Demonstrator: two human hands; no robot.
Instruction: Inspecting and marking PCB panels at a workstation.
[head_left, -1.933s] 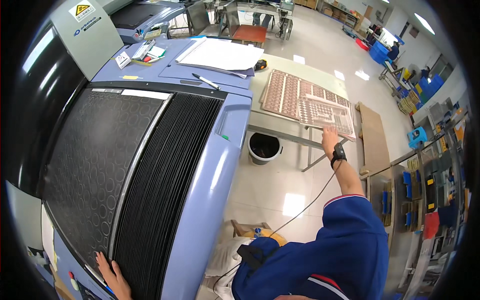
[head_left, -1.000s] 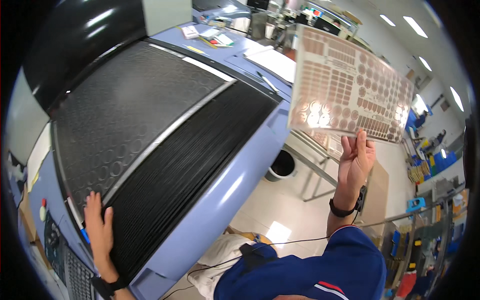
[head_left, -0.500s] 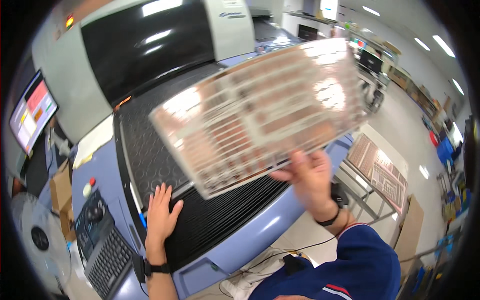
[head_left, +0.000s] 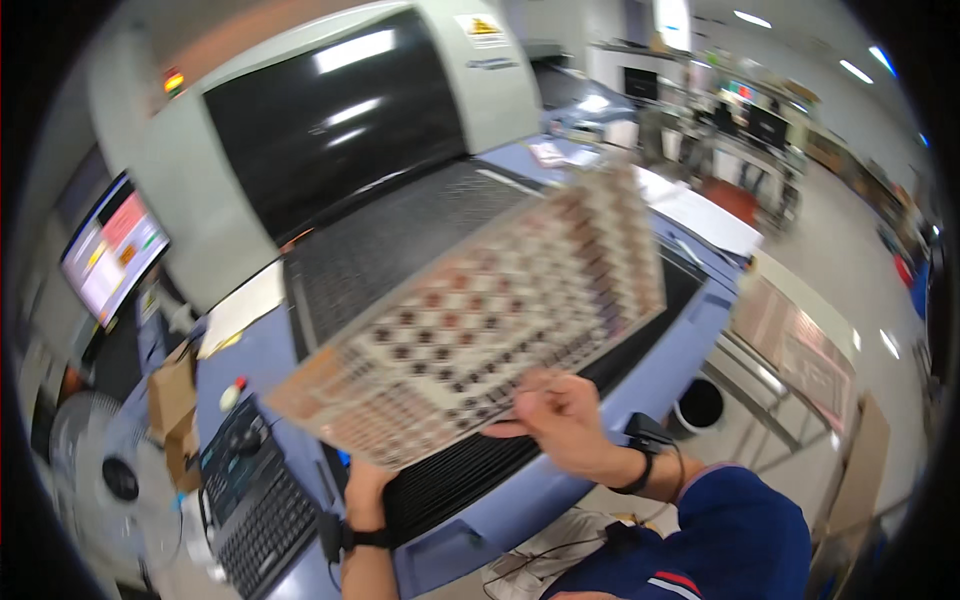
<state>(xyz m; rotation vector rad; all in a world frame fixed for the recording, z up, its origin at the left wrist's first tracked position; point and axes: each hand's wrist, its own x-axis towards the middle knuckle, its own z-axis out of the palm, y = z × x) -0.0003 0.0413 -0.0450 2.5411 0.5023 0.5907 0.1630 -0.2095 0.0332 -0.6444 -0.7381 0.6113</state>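
Observation:
A large thin circuit board panel (head_left: 470,340), patterned in copper and white, is held up tilted over the flat black bed (head_left: 400,230) of a machine. My right hand (head_left: 560,415) pinches the panel's near edge around its middle. The panel is smeared by motion. My left hand (head_left: 368,492) is at the panel's lower left corner; its fingers are hidden behind the panel, so I cannot tell whether they grip it. Under the panel shows the ribbed black front (head_left: 450,480) of the bed.
Behind the bed stands the machine's grey housing with a dark window (head_left: 340,120). To the left are a keyboard (head_left: 265,530), a monitor (head_left: 115,250) and a fan (head_left: 120,480). At right, more copper panels (head_left: 800,350) lie on a rack above a bin (head_left: 698,405).
The panel has turned to show a different pattern and swung lower and closer to me, still in my right hand. My left hand's fingers, spread on the bed before, are now behind the panel.

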